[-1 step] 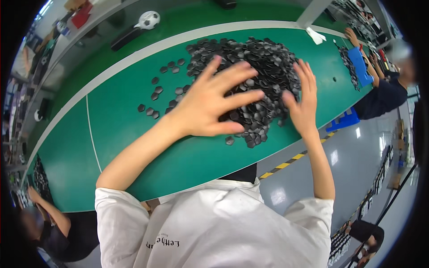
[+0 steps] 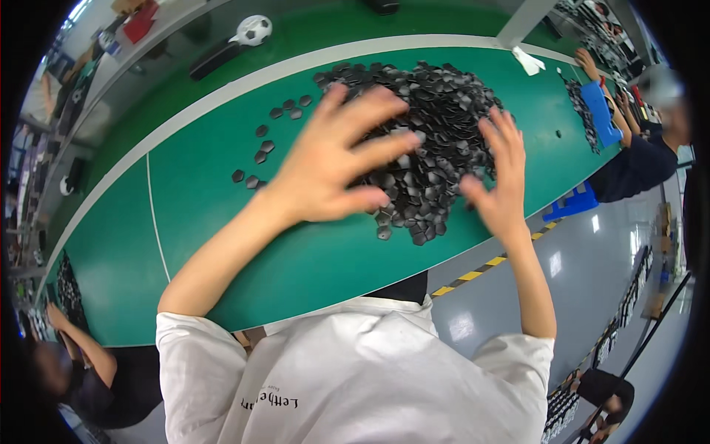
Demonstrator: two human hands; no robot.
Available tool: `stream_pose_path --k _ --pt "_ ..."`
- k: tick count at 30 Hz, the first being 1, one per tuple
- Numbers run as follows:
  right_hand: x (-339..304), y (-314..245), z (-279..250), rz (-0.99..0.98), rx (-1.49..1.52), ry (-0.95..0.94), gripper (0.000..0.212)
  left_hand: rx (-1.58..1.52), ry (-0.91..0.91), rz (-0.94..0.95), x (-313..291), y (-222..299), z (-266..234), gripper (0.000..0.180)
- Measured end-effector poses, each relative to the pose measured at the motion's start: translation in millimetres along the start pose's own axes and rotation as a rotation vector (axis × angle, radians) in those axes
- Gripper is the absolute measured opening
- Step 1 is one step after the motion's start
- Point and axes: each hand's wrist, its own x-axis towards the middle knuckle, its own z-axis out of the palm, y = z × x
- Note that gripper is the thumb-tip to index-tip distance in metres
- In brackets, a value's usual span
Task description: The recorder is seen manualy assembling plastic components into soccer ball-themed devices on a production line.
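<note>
A heap of small black pentagon-shaped pieces lies on the green table. My left hand is spread over the heap's left side, fingers apart and slightly blurred, holding nothing. It hides part of the heap beneath it. At the right edge of the heap, my right hand has its fingers raised and the thumb apart, with nothing gripped. Several loose pentagon pieces lie scattered left of the heap, some of them partly covered by my left wrist.
A white crumpled cloth or paper lies at the far right edge. On a shelf beyond sits a black-and-white ball. Co-workers sit at both ends: one beside a blue tray, another beside a dark pile. A blue stool stands at right.
My left hand has shifted a little left, uncovering more of the heap's middle. My right hand has moved slightly nearer to me, its fingers more bent.
</note>
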Motion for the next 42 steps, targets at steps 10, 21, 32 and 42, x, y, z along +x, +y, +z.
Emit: stream_pose_path --k 10,21,32,42 --pt "-1 -94 38 -0.426 0.071 -0.458 0.062 0.4 -0.059 -0.786 -89 0 -23 0.072" --pt "28 -60 59 -0.426 -0.017 -0.357 0.045 0.086 0.086 -0.721 10 -17 51 0.064" --pt "34 -61 58 -0.553 0.062 -0.114 0.05 -0.318 0.388 -0.575 -1 -39 30 0.047" --pt "44 -102 115 -0.884 0.096 0.164 0.014 0.216 0.184 -0.312 -23 -178 24 0.045"
